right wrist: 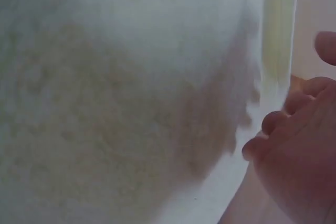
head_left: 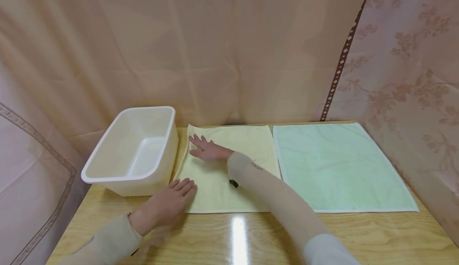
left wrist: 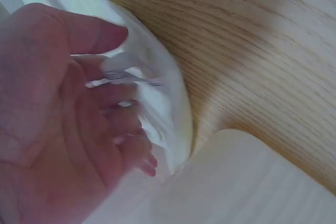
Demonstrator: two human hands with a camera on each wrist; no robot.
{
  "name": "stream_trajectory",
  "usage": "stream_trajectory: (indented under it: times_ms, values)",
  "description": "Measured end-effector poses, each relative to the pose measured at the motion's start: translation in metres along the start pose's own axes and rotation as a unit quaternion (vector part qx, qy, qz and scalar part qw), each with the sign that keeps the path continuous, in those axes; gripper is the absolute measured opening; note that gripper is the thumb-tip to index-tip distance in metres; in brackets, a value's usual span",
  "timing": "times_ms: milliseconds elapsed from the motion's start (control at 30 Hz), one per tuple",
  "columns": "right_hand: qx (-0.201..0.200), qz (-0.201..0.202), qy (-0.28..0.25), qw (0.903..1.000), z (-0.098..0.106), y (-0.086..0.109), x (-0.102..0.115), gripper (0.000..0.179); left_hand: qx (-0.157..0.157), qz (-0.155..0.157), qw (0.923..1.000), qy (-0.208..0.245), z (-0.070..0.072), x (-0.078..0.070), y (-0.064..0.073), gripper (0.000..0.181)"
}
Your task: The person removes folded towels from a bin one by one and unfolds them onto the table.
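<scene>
A pale yellow towel (head_left: 247, 193) lies spread on the table, its left edge slightly raised and wavy. Over its near left corner is my left hand (head_left: 172, 203), fingers extended together, pointing away from me. The left wrist view has this hand's palm (left wrist: 58, 114) beside the towel's curved white edge (left wrist: 181, 114). My right hand (head_left: 209, 150) reaches across the towel to its far left part, fingers spread, palm down. In the right wrist view, the fingertips (right wrist: 273, 121) are near the towel's border. Neither hand grips anything.
Left of the yellow towel stands a white plastic basin (head_left: 166, 153), close to my left hand. A mint green towel (head_left: 344, 169) lies flat to the right, edge to edge with the yellow one. Curtains (head_left: 215, 57) hang behind the wooden table (head_left: 208, 237) and at both sides.
</scene>
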State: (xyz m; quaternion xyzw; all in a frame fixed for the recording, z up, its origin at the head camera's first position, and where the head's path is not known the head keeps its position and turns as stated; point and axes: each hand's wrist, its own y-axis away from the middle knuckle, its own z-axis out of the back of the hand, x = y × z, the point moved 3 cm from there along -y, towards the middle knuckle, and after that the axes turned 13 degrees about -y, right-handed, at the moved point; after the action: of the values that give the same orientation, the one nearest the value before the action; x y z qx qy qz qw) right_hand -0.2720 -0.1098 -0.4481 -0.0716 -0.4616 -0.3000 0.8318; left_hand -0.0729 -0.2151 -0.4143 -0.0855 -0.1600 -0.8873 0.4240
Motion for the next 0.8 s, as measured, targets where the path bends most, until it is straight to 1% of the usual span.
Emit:
stream_trajectory:
  times_ms: [67, 133, 200, 267, 367, 467, 667, 800]
  values:
    - [0.009, -0.012, 0.058, 0.9982, -0.001, 0.001, 0.0, 0.07, 0.032, 0.026, 0.9976, 0.056, -0.002, 0.0, 0.001, 0.056]
    - [0.014, -0.03, 0.109, 0.9934, -0.001, 0.003, -0.001, 0.072, 0.054, 0.048, 0.9914, 0.109, -0.003, 0.0, 0.003, 0.063]
    - [0.018, -0.049, 0.143, 0.9884, -0.001, 0.007, -0.001, 0.074, 0.065, 0.058, 0.9857, 0.145, -0.005, 0.0, 0.003, 0.066]
    - [0.02, -0.065, 0.166, 0.9838, -0.001, 0.011, -0.002, 0.074, 0.067, 0.059, 0.9821, 0.166, -0.007, 0.0, 0.002, 0.065]
    - [0.027, -0.08, 0.184, 0.9793, -0.002, 0.018, -0.004, 0.074, 0.066, 0.056, 0.9805, 0.176, -0.009, -0.001, 0.001, 0.06]
    - [0.036, -0.078, 0.195, 0.977, -0.003, 0.021, -0.009, 0.072, 0.067, 0.058, 0.9798, 0.18, -0.009, -0.002, 0.001, 0.058]
    - [0.051, -0.069, 0.209, 0.9741, -0.001, 0.018, -0.016, 0.072, 0.049, 0.058, 0.9841, 0.16, -0.008, -0.003, 0.0, 0.054]
    - [0.054, -0.069, 0.208, 0.9741, 0.0, 0.017, -0.018, 0.072, 0.053, 0.06, 0.9837, 0.161, -0.008, -0.003, -0.003, 0.054]
